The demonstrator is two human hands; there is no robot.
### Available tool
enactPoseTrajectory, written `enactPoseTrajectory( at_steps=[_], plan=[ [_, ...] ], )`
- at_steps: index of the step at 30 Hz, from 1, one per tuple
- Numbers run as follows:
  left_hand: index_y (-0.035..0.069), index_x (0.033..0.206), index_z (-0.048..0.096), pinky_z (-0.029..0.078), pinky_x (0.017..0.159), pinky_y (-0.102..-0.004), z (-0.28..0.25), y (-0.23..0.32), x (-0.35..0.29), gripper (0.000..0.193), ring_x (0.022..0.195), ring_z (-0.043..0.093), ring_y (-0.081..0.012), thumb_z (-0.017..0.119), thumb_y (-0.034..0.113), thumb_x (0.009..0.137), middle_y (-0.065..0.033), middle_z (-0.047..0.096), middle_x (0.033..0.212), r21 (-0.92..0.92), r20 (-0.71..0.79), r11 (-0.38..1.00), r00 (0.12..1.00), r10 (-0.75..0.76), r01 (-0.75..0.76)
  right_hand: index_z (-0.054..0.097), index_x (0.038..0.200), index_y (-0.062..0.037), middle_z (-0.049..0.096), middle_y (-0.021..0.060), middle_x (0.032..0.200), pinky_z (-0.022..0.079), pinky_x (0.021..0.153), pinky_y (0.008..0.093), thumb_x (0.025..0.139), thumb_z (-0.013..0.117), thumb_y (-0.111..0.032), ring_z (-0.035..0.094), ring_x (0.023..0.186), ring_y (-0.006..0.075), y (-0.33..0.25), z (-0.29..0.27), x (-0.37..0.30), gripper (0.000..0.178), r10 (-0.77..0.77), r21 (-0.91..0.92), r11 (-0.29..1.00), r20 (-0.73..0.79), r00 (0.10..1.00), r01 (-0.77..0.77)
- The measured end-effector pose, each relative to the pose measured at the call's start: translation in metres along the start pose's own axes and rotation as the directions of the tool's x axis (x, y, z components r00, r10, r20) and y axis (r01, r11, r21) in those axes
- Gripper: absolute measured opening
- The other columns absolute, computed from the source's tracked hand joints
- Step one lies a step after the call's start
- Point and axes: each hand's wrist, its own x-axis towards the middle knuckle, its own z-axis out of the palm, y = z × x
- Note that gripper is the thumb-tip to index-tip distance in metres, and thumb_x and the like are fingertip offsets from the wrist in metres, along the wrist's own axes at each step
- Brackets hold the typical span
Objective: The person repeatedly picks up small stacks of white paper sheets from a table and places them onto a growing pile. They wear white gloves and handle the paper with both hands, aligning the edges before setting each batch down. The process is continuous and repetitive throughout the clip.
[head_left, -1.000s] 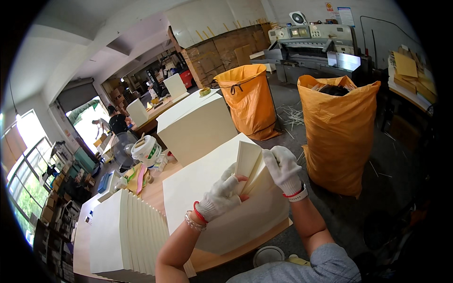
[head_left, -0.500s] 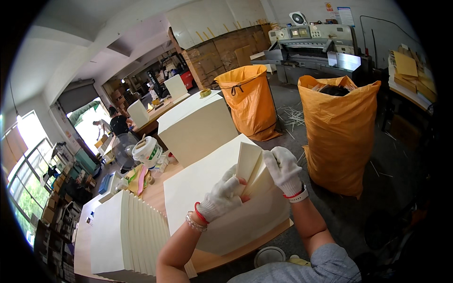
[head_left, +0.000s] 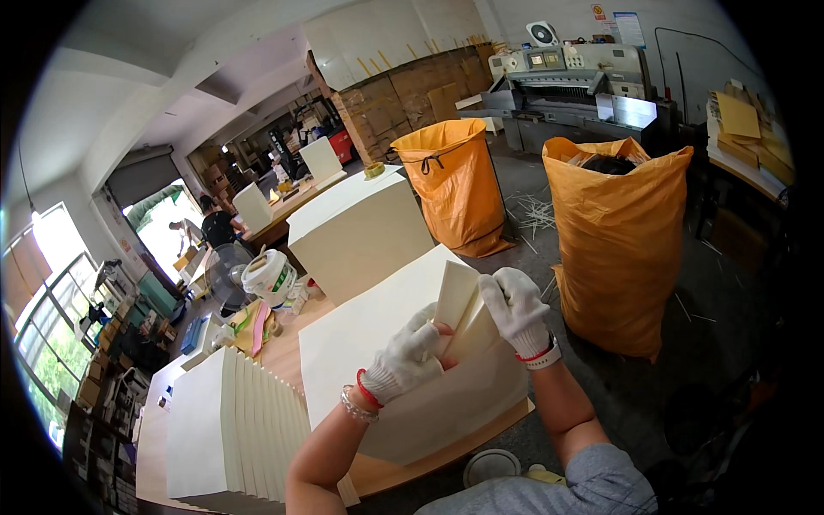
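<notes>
A large stack of cream paper sheets [head_left: 360, 318] lies in front of me, with a corner of it lifted and folded back. My left hand [head_left: 407, 359], in a white glove with bare fingertips, is closed on the lifted paper sheets [head_left: 455, 292]. At their right edge, my right hand [head_left: 515, 307], also gloved in white, has its fingers curled round the paper. Its fingertips are hidden behind the knuckles. The sheets between the hands bend and fan slightly apart.
Fanned paper piles [head_left: 206, 421] stand at the left of the wooden table [head_left: 292, 339]. Behind is a tall paper stack [head_left: 360, 232]. A white bucket [head_left: 268, 276] stands beyond. Two orange sacks [head_left: 614, 249] are on the floor at right, near a cutting machine [head_left: 566, 81].
The lifted sheets have shifted slightly to the right, and the left hand's fingers moved a little with them. The right hand has barely moved.
</notes>
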Motion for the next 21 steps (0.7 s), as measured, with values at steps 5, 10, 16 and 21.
enactPoseTrajectory(
  at_steps=[5, 10, 16, 21],
  plan=[
    [0.005, 0.112, 0.06, 0.054, 0.091, -0.0405, 0.004, 0.005, 0.003, 0.038, 0.115, 0.062, -0.0404, 0.079, 0.004, 0.079, -0.023, 0.055, 0.139, 0.02, -0.105, 0.998, 0.993, 0.061, -0.059, 0.062, 0.116, 0.0017, 0.046, 0.0097, 0.078, 0.044, 0.055, 0.0373, 0.083, 0.066, 0.004, 0.051, 0.066, 0.0251, 0.002, 0.002, -0.004, 0.034, 0.029, 0.034, 0.999, -0.008, 1.0, -0.028],
    [0.007, 0.116, 0.061, 0.052, 0.089, -0.0384, 0.006, -0.001, 0.0, 0.038, 0.102, 0.063, -0.0326, 0.078, 0.009, 0.083, -0.0187, 0.058, 0.124, 0.042, -0.148, 0.996, 0.985, 0.09, -0.084, 0.062, 0.116, 0.0022, 0.047, 0.01, 0.078, 0.043, 0.054, 0.0378, 0.084, 0.066, 0.004, 0.051, 0.065, 0.0252, 0.002, 0.0, -0.001, 0.032, 0.04, 0.138, 0.99, -0.034, 0.999, -0.035],
    [0.005, 0.124, 0.061, 0.054, 0.083, -0.0394, -0.002, -0.009, 0.001, 0.044, 0.093, 0.064, -0.0317, 0.077, 0.01, 0.083, -0.0184, 0.06, 0.126, 0.091, 0.046, 0.992, 0.995, 0.087, -0.091, 0.062, 0.116, 0.0027, 0.047, 0.0095, 0.076, 0.043, 0.055, 0.0376, 0.084, 0.066, 0.004, 0.052, 0.066, 0.0255, 0.0, 0.0, 0.0, 0.031, 0.032, 0.062, 0.998, 0.004, 0.999, -0.032],
    [0.008, 0.123, 0.062, 0.053, 0.089, -0.0398, 0.006, 0.002, 0.002, 0.043, 0.106, 0.064, -0.0346, 0.077, 0.008, 0.083, -0.0184, 0.06, 0.127, 0.031, -0.113, 0.995, 0.989, 0.097, -0.094, 0.062, 0.117, 0.0028, 0.047, 0.0096, 0.077, 0.043, 0.055, 0.0379, 0.084, 0.066, 0.003, 0.052, 0.067, 0.0256, 0.001, 0.001, -0.003, 0.033, 0.06, 0.061, 0.996, 0.023, 0.998, -0.061]
  ],
)
